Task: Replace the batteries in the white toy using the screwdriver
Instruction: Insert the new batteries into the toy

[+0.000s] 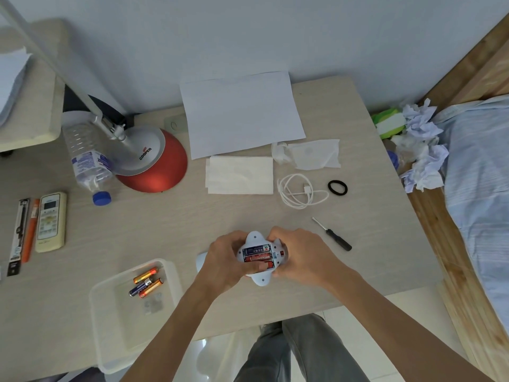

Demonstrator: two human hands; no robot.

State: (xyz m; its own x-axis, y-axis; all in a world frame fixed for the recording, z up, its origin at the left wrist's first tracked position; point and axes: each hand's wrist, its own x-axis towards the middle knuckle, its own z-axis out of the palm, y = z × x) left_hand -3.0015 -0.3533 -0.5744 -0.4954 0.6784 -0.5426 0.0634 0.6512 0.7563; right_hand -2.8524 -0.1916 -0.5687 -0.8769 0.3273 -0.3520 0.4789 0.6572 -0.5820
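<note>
The white toy (256, 238) is held underside up near the table's front edge, with its battery bay open. Three batteries (257, 254) lie side by side in the bay. My left hand (227, 260) grips the toy's left side, its thumb pressing on the nearest battery. My right hand (298, 256) holds the toy's right side. The black-handled screwdriver (332, 234) lies on the table to the right of my hands, untouched. A white piece, possibly the bay cover (200, 261), peeks out behind my left wrist.
A clear plastic tray (110, 312) at the front left holds three loose batteries (147, 282) and some small parts. Farther back are a white cable (298, 191), a black hair band (337, 187), tissues (239, 175), paper sheets, a red lamp base (154, 164), a bottle (86, 158) and a remote (51, 221).
</note>
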